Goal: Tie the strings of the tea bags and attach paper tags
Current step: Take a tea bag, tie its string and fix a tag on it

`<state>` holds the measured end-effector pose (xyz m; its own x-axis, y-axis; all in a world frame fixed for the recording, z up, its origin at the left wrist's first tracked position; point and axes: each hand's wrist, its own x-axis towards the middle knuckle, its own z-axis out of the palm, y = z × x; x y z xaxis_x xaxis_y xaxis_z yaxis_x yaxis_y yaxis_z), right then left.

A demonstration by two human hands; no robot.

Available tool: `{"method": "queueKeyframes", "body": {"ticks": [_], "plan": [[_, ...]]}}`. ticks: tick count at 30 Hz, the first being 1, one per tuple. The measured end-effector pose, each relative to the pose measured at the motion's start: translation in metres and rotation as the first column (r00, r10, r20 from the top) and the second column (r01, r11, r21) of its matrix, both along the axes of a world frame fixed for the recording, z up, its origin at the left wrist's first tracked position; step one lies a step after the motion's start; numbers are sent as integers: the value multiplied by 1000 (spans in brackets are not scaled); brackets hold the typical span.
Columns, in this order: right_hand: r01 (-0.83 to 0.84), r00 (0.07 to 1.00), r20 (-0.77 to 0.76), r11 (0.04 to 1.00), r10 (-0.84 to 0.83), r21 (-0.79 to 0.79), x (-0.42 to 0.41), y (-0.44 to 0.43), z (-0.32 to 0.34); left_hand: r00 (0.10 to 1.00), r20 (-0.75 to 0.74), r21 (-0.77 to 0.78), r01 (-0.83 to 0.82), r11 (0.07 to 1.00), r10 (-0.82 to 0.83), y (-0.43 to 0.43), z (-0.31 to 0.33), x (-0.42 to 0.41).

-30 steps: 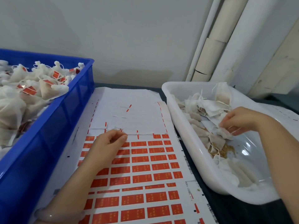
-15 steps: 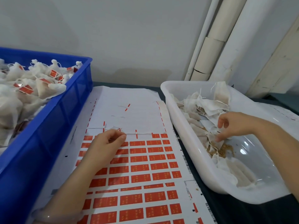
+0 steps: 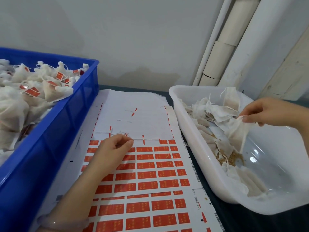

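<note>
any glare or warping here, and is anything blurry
Head view: small bright glints on the bare floor of the white tub; the wide lens tilts the pipes and bows the rim of the blue crate; the tea bag pinched by the right hand looks slightly soft, the tag sheet under the left hand sharp.

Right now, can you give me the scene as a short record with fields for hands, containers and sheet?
left hand: rests on tag sheet at its top red row, fingers curled; a pinch cannot be confirmed
right hand: pinches one tea bag, held over the white tub
blue crate: left, holds tagged bags
white tub: right, holds untagged bags, loose crumbs
tag sheet: flat between containers, upper rows peeled
</note>
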<state>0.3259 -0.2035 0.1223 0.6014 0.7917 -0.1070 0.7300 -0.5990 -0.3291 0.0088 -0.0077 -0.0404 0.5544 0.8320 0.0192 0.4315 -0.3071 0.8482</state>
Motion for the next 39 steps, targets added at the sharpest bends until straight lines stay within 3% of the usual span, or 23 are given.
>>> {"method": "queueKeyframes", "body": {"ticks": [7, 11, 16, 22, 26, 28, 29, 31, 34, 39], "plan": [[-132, 962, -209, 967, 178, 218, -34, 11, 7, 1000, -2, -11, 0, 1000, 0, 1, 0, 1], [-139, 937, -285, 965, 200, 221, -39, 16, 6, 1000, -2, -10, 0, 1000, 0, 1, 0, 1], [13, 990, -141, 999, -6, 51, -7, 12, -1, 1000, 2, -8, 5, 1000, -5, 1, -1, 0], [116, 991, -17, 931, -130, -347, 16, 3, -43, 1000, -2, 5, -2, 1000, 2, 1, -1, 1], [110, 994, 52, 939, -99, -325, 15, -6, -45, 1000, -8, 19, -2, 1000, 2, 1, -2, 1], [82, 983, 180, 971, -41, -226, 6, -13, -30, 1000, -10, 21, -2, 1000, 2, 1, -2, 0], [39, 985, 174, 984, -8, -176, -3, -17, -22, 1000, -12, 22, -2, 1000, 2, 1, -2, 1], [-107, 994, -16, 973, 106, -206, -31, -24, -8, 1000, -15, 22, -2, 1000, 2, 1, -3, 1], [-308, 922, -312, 924, 231, -225, -72, -31, -12, 1000, -13, 23, -2, 1000, 3, 2, -3, 2], [-374, 900, -287, 920, 328, -121, -86, -23, -40, 1000, -6, 22, -1, 1000, 1, 2, -4, 1]]}}
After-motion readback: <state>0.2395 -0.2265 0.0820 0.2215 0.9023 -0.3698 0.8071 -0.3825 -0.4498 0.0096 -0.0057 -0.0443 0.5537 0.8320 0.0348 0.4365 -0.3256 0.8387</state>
